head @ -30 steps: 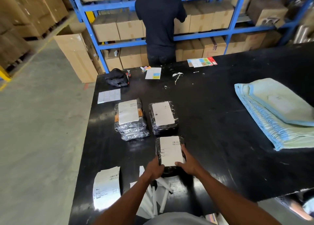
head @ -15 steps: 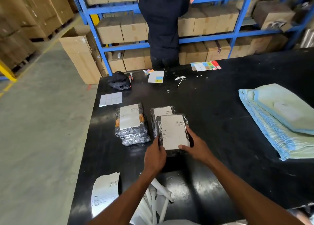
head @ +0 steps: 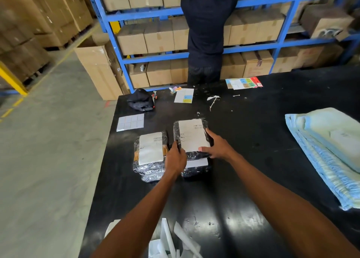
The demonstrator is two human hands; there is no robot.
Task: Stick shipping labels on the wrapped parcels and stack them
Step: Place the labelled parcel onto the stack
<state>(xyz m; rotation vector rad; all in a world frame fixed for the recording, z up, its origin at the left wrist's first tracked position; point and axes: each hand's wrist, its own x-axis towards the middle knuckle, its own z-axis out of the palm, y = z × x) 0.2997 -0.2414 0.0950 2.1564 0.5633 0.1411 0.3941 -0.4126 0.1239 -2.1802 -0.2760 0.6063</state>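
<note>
While gripped at both sides, the upper parcel [head: 191,139] lies over a second parcel [head: 194,172], left of centre on the black table [head: 243,189]; whether its full weight is set down cannot be told.

Upper parcel: flat, rectangular, wrapped in glossy, crinkled black film. Most of the top face is covered by a white shipping label [head: 188,129], with barcode print at its far right corner.

Left hand [head: 175,159]: fingers curled round the near left edge. Right hand [head: 217,147]: wrapped round the right side, thumb laid on the label's near corner.

The second parcel is offset toward the wearer, so a strip of its own white label is exposed. Just beside it, to the left, a stack of silvery film-wrapped parcels [head: 150,168] is noted, the topmost one labelled, with an orange band showing at the label's edges.

Also noted: a sheet of blank stickers [head: 130,122] beyond the stack, a pile of pale blue mailer bags [head: 331,150] at the right edge, and white backing strips [head: 175,238] at the near edge.
</note>
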